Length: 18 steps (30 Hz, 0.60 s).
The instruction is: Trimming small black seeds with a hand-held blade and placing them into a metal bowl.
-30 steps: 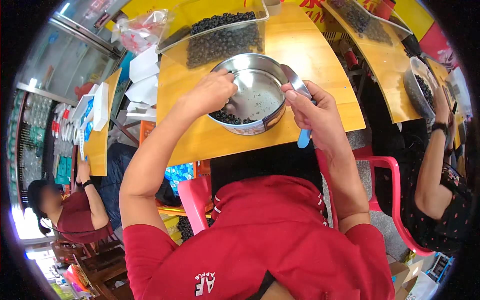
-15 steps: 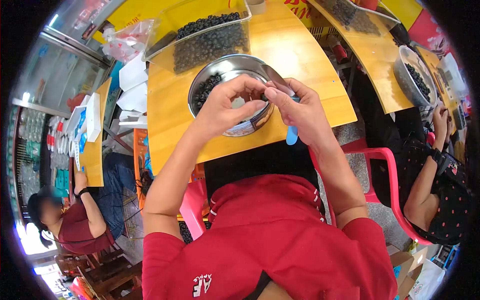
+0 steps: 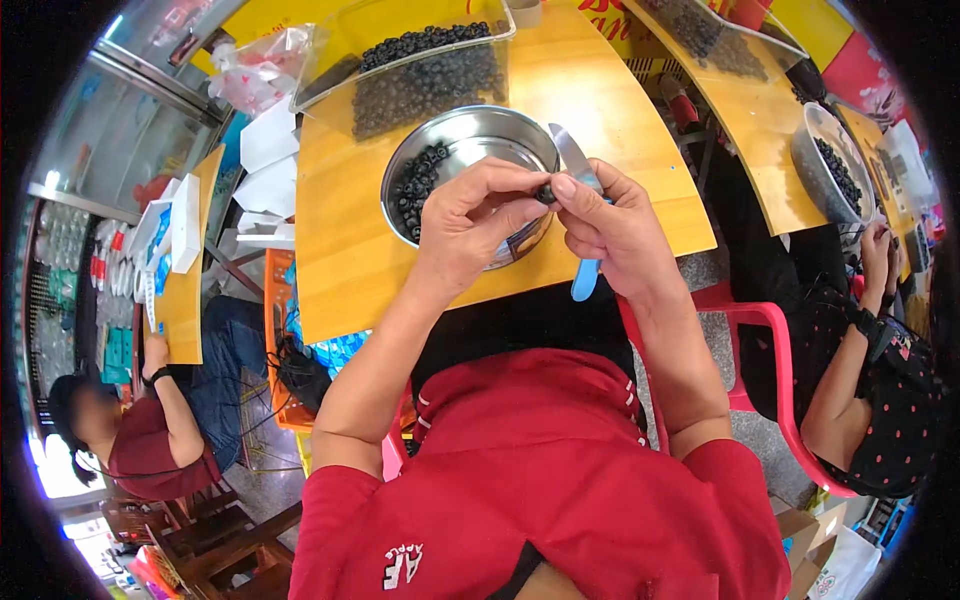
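In front of me, a small black round piece [image 3: 545, 194] is pinched between the fingertips of my left hand [image 3: 455, 230]. The thumb and fingers of my right hand [image 3: 622, 228] meet the piece from the other side. The same right hand grips a knife with a blue handle [image 3: 586, 279]; its metal blade [image 3: 571, 155] points up and away from me. Below my hands stands a round steel bowl [image 3: 490, 132], partly hidden by them. Similar black pieces [image 3: 415, 195] lie heaped along its left side.
Behind the bowl, a clear plastic bin [image 3: 430, 95] of black pieces rests on the wooden table [image 3: 620, 130]. Co-workers sit at both sides, one near a white tub [image 3: 810, 165] of black pieces. A pink chair [image 3: 780, 375] stands at right, an orange crate [image 3: 280, 345] at left.
The left fingers have straightened and drawn together on the black piece, which shows more clearly. The knife blade has shifted a little right and stands more upright; the bowl's inside is less covered.
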Tool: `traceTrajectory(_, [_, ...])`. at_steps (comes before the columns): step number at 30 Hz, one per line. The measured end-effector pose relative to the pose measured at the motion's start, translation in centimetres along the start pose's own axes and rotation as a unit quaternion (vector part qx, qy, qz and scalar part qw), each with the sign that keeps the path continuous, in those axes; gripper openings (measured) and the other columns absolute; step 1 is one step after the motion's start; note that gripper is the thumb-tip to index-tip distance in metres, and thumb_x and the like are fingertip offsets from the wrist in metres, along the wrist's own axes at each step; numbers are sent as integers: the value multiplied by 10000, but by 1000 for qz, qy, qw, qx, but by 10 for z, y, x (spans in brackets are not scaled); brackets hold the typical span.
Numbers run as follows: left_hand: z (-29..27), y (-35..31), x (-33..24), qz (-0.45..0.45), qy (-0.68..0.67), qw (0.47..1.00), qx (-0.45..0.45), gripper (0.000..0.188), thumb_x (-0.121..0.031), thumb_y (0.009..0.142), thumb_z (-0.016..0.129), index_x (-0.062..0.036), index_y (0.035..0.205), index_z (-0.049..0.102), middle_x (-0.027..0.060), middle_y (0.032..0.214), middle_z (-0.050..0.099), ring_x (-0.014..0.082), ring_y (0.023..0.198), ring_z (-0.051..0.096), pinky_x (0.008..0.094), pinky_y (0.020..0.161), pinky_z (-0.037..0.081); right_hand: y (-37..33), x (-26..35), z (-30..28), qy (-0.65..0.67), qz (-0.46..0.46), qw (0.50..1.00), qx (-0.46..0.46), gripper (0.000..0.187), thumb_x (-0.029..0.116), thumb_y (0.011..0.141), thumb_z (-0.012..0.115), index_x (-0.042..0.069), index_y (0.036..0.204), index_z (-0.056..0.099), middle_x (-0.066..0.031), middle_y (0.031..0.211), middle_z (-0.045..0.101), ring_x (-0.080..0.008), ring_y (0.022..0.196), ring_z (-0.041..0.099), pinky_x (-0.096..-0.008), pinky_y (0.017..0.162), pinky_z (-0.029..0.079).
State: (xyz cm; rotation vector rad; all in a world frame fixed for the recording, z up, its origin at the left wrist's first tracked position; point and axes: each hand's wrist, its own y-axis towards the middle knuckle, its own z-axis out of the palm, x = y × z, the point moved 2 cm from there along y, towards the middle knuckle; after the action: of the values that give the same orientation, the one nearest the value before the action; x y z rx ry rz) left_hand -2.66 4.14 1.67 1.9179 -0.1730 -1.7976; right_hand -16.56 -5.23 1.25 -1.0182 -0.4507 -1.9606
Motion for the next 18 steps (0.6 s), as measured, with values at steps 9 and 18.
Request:
traceTrajectory(9, [4, -4, -2, -11, -43, 999, -9, 314, 90, 814, 645, -10, 1110, 614, 52, 1007, 573, 125, 948, 572, 257, 826, 485, -3, 3, 3, -57, -10, 998, -9, 147, 176, 923, 600, 36, 892, 631, 67, 615, 468, 6, 459, 327, -168, 408, 234])
traceTrajectory(18, [7, -5, 0, 25, 31, 999, -26, 282, 80, 831, 629, -14, 1096, 605, 52, 1019, 576, 127, 929, 583, 256, 826, 486, -5, 6, 10, -104, -28, 993, -55, 167, 137, 853, 694, 27, 961, 628, 64, 627, 479, 2, 472, 358, -168, 415, 239])
